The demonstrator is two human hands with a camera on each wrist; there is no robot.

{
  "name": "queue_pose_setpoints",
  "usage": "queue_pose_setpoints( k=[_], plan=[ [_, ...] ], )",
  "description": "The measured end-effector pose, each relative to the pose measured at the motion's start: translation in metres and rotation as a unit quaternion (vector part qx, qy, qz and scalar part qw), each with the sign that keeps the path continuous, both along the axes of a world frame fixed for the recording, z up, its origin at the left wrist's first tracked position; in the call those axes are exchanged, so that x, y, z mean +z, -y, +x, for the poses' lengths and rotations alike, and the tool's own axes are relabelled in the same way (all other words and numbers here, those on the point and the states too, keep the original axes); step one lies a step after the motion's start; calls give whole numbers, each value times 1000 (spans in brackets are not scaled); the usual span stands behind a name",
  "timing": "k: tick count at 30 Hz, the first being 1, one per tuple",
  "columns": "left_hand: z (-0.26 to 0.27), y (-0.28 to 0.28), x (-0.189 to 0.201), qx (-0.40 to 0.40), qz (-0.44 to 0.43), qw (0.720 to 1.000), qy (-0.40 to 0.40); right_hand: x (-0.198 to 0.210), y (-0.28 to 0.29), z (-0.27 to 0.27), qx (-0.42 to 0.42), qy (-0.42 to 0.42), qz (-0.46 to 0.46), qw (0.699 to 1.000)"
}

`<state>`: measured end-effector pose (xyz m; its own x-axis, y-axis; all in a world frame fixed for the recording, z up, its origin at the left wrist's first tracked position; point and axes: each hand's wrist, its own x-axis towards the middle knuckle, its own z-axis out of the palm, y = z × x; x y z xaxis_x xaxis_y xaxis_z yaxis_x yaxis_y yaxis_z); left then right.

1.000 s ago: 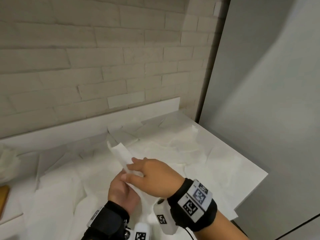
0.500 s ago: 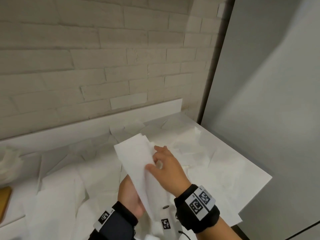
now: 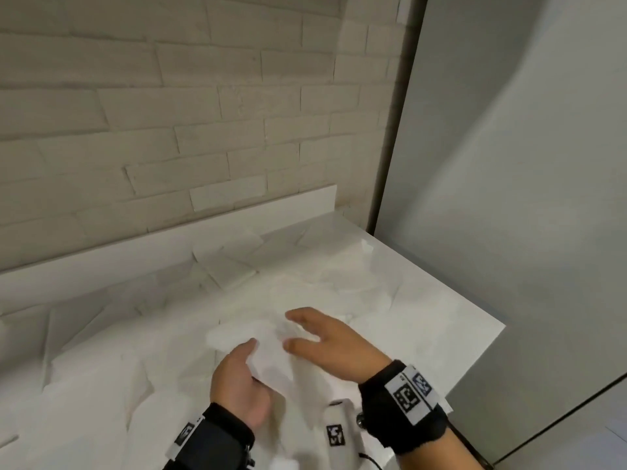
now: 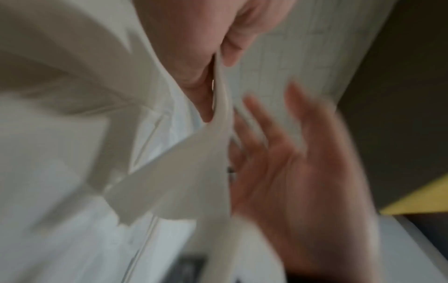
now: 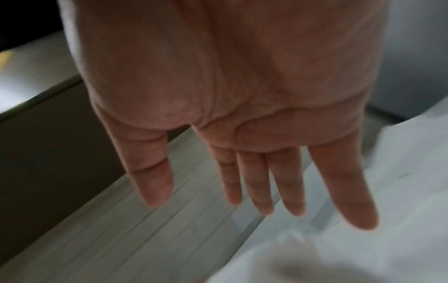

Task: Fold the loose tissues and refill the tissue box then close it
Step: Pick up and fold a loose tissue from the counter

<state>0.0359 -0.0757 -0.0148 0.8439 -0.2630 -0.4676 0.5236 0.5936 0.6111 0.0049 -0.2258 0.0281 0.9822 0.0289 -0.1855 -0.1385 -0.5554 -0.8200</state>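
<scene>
A folded white tissue (image 3: 261,340) lies low over the tissue-covered counter, and my left hand (image 3: 242,364) pinches its near edge between thumb and fingers. In the left wrist view the left hand (image 4: 219,63) nips the thin tissue (image 4: 194,172), which hangs down in a blurred fold. My right hand (image 3: 314,334) hovers just right of the tissue with fingers spread and holds nothing. The right wrist view shows the right hand (image 5: 254,191) with straight fingers over the white sheets (image 5: 363,249). No tissue box is in view.
Several loose tissues (image 3: 339,276) are spread over the white counter (image 3: 441,320), from the brick wall (image 3: 169,130) to the right edge. A grey panel (image 3: 509,198) stands close on the right. A yellow surface (image 4: 424,197) shows in the left wrist view.
The tissue, held up between both hands before, has come down towards the counter. My right hand has let go and spread open, while my left hand keeps its hold.
</scene>
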Motion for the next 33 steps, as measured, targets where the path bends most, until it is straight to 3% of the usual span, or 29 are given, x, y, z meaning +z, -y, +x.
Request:
queue_pose_setpoints(
  k=[1,3,5,7,13,16,19,21,23,25,29,31,33],
  plan=[
    [1,-4,-1,6,-8,1000,-9,-2,23,-1,-58,-13,-17,998],
    [2,-10,0,20,-11,1000,-20,-11,68,-6,-172,-66,-157,970],
    [2,-15,0,13,-21,1000,-12,-24,101,-17,-206,-177,-308,912],
    [1,-15,2,7,-27,1000,1,-37,115,-25,-194,-256,-361,876],
    [-6,-8,9,-9,-24,1000,-3,-57,110,-23,-185,-241,-287,908],
    [-7,-7,8,-22,-25,999,-7,-49,109,-26,-196,-162,-223,941],
    [-5,-12,9,-18,-14,1000,-22,-20,96,-34,-188,6,29,982],
    [-4,-16,10,-23,-7,999,-26,3,76,-36,-130,76,245,958],
    [-4,-17,11,-36,-7,999,-18,13,55,-29,-71,89,349,930],
    [-5,-16,14,-35,-8,999,-3,11,33,-17,-37,86,329,940],
    [-13,-20,23,-64,-63,995,48,-5,-4,-1,2,63,184,981],
    [-15,-23,23,-75,-12,992,103,-11,-18,5,-19,73,129,989],
    [-12,-25,23,-42,109,980,160,-15,-26,8,-64,87,104,989]
  ],
)
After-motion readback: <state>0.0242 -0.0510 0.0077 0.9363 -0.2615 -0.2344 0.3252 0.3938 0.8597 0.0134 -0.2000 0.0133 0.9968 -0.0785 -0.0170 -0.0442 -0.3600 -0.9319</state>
